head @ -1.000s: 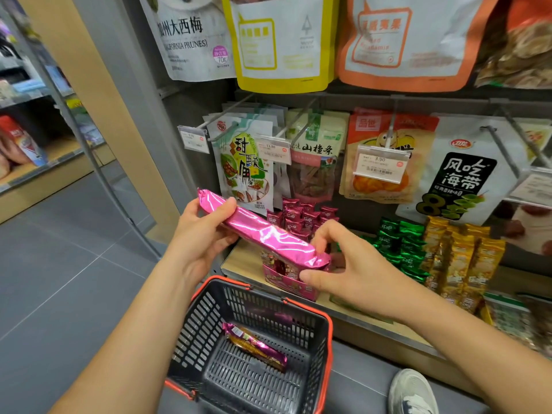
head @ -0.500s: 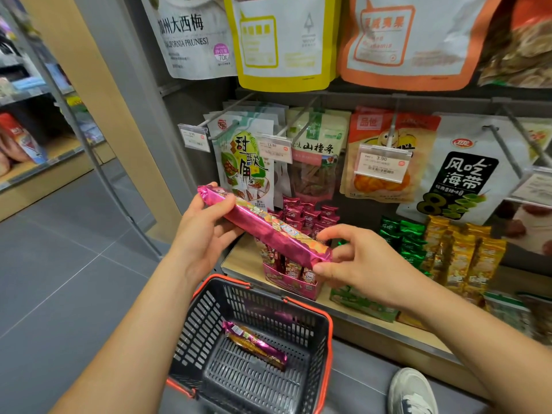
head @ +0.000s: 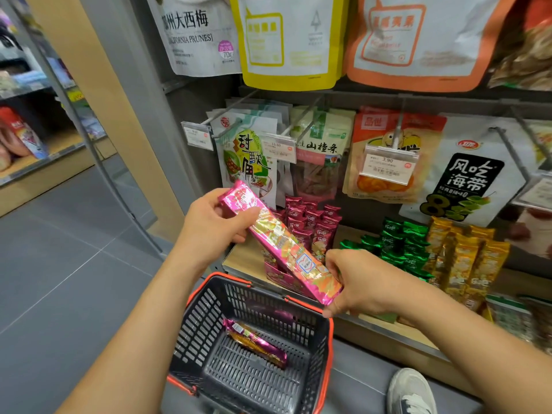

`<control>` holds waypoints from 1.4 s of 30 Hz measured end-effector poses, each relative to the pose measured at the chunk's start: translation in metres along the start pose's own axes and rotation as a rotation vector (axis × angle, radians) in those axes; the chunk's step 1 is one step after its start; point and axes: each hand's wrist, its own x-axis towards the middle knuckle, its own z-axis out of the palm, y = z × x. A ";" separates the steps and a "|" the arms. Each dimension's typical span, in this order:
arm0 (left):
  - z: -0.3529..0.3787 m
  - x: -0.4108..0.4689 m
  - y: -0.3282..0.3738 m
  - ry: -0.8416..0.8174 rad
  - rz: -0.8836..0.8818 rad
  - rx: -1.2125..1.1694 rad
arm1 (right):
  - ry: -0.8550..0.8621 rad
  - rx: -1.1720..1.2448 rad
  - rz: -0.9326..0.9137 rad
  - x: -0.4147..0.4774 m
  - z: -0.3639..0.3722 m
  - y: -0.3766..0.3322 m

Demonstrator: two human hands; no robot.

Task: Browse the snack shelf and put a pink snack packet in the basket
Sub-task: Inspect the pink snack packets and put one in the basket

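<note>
Pink snack packet (head: 280, 243) was in the air between my two hands, in front of the snack shelf (head: 242, 258) and just above the far rim of the basket (head: 197, 324). It touched neither of them. My left hand (head: 215, 225) gripped its upper end, fingers curled behind it and the thumb pressed on the printed face. My right hand (head: 361, 285) pinched its lower end between thumb and fingers. So both hands were closed on the same packet, one at each end.

The long axis of the packet ran on a slope, from high on my left, near the hanging pouches (head: 248, 162), down to my right. The lower end, the one in my right hand, hung nearly over the far right corner of the basket, so the right hand was the nearer one to the opening. The basket was below my forearms, toward me from the packet, and a second pink packet (head: 254, 343) lay on its bottom, on a similar slant.

Behind the packet I held, a display box (head: 286, 277) of smaller dark pink packets stood on the shelf, with green packets (head: 397, 243) and golden packets (head: 466, 258) to its right.

I judged that the step in hand was the placing. The move would be down and toward me, and I think one hand had to let go first, otherwise the packet could catch across the rim.
</note>
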 end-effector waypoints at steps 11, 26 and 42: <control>0.030 0.007 -0.018 -0.036 0.243 0.341 | 0.341 0.172 0.130 0.045 -0.037 0.037; 0.096 0.044 -0.079 -0.322 0.350 0.544 | 0.172 -0.165 0.216 0.137 0.005 0.069; 0.121 0.055 -0.106 -0.422 0.492 1.054 | 0.423 -0.014 0.171 0.136 0.017 0.071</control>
